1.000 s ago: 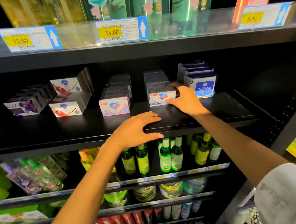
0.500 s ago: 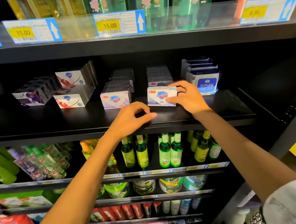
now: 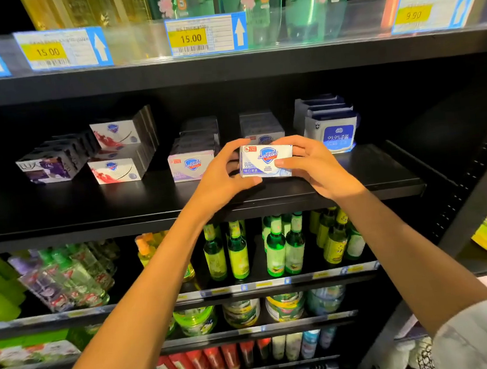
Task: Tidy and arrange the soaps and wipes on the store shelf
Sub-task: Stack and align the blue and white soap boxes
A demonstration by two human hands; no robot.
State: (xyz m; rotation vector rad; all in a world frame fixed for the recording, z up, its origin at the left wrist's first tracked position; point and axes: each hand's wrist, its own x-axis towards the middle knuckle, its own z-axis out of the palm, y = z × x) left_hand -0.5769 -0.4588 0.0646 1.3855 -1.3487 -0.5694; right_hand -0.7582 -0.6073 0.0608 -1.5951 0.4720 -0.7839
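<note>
Both hands — the left hand [image 3: 221,180] and the right hand [image 3: 315,165] — are gripping one white soap box [image 3: 265,160] by its ends, fingers curled round it, just in front of its row on the black shelf [image 3: 90,211]. Left of that box, the other soap rows are sitting back unevenly, so most fronting is probably still waiting; the wipes [image 3: 332,134], right of it, are standing upright.

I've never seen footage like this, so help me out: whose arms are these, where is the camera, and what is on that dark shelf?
No machine here: a person wears a wide-angle camera on the head, looking down at their own arms. The left hand and right hand together grip a white Safeguard soap box by its ends, above the black shelf. On that shelf stand rows of soap boxes: a purple Lux row, red-and-white boxes, lilac ones. Blue wipes packs sit to the right.
</note>
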